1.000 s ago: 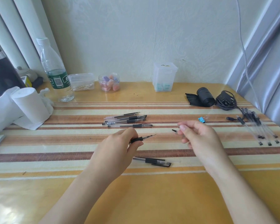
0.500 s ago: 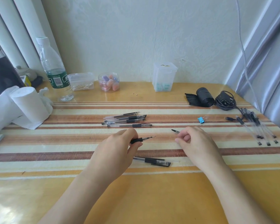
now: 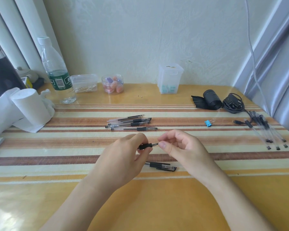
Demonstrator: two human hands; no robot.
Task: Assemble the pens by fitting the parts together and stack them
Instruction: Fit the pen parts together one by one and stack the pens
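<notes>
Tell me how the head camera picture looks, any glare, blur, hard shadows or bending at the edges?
Head view: soft daylight, only faint shadows under the left hand and right hand; pale glare on the table at near left; wide-angle bending tilts the curtain at the left edge; the pen both hands grip is sharp, the clear pens at far right look softer.

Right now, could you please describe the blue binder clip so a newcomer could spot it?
On the striped yellow table, look right of centre, nearer than the black plastic roll. The small blue binder clip lies alone there; unlike the long clear pens either side, it is squat.
</notes>
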